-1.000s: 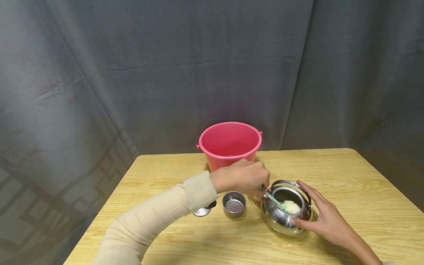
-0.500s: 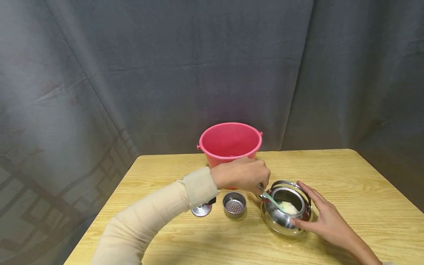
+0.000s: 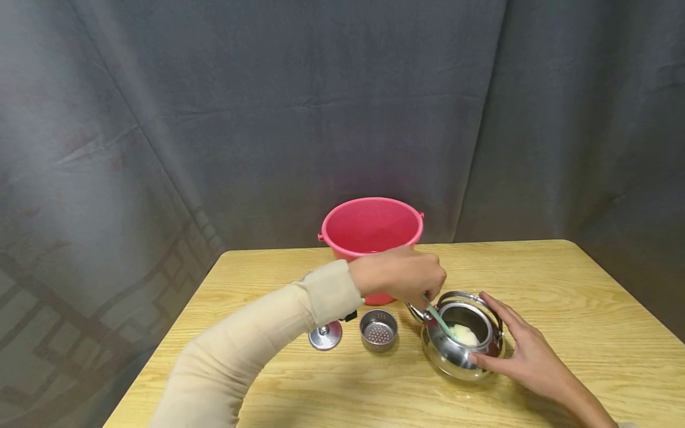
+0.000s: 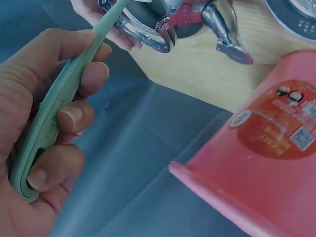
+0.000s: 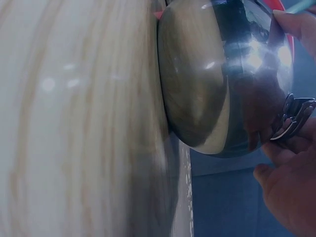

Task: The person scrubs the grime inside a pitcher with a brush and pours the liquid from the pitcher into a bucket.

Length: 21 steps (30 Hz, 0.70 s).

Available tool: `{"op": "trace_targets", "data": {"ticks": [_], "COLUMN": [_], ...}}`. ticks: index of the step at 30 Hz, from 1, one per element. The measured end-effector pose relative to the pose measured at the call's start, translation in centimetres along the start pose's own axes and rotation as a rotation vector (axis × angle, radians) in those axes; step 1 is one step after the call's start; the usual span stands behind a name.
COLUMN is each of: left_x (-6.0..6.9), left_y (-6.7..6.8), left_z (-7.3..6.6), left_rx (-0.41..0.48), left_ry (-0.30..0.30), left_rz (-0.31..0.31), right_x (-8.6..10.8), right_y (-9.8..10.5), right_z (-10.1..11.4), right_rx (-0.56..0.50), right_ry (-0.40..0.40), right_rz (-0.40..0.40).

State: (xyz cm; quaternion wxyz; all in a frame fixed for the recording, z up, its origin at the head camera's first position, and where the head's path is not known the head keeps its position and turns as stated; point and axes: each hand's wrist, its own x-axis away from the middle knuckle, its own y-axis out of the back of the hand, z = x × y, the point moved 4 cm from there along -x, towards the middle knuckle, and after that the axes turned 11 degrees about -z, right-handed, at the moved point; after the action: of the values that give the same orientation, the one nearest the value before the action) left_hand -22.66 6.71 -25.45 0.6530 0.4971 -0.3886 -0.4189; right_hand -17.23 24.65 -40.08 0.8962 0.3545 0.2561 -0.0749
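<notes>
My left hand (image 3: 404,276) grips a pale green cup brush (image 4: 54,108), its fingers curled round the handle. The brush slants down into the open top of a shiny steel kettle (image 3: 455,361). Its whitish head (image 3: 464,336) sits inside the mouth, with the lower part hidden. On the kettle's right side my right hand (image 3: 527,356) holds the body, thumb near the rim and fingers by the raised handle. In the right wrist view the rounded kettle side (image 5: 212,79) appears close up. The kettle's spout points toward the left hand.
Left of the kettle stands a perforated steel strainer (image 3: 379,331). Beyond it a round metal lid (image 3: 326,339) lies on the wooden table (image 3: 321,389), partly under the left forearm. A pink bucket (image 3: 342,252) stands at the back, behind the left hand.
My left hand has shifted slightly right, and the brush head has moved a little within the kettle mouth. More of the lid now shows beneath the sleeve. The right hand and kettle stay put.
</notes>
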Motion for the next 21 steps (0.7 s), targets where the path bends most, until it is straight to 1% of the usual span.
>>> {"op": "trace_targets", "data": {"ticks": [6,13,17,21], "left_x": [-0.5,-1.3,-1.5,-1.6], "left_y": [0.7,1.1,1.2,1.4], "left_z": [-0.7,-1.6,-2.2,-2.8], "left_rx": [-0.044,-0.176,-0.224,-0.258], "left_ry": [-0.003,-0.01,-0.013,-0.011], "left_rz": [0.029,0.076,0.097,0.102], "right_x": [0.0,0.0,0.0,-0.1], "right_y": [0.0,0.1,0.1,0.1], "right_z": [-0.1,-0.2,-0.2,-0.2], "right_rx": [0.004,0.008,0.005,0.001], "right_ry": [-0.002,-0.013,-0.022,-0.018], "right_rz": [-0.004,0.005,0.011,0.007]}}
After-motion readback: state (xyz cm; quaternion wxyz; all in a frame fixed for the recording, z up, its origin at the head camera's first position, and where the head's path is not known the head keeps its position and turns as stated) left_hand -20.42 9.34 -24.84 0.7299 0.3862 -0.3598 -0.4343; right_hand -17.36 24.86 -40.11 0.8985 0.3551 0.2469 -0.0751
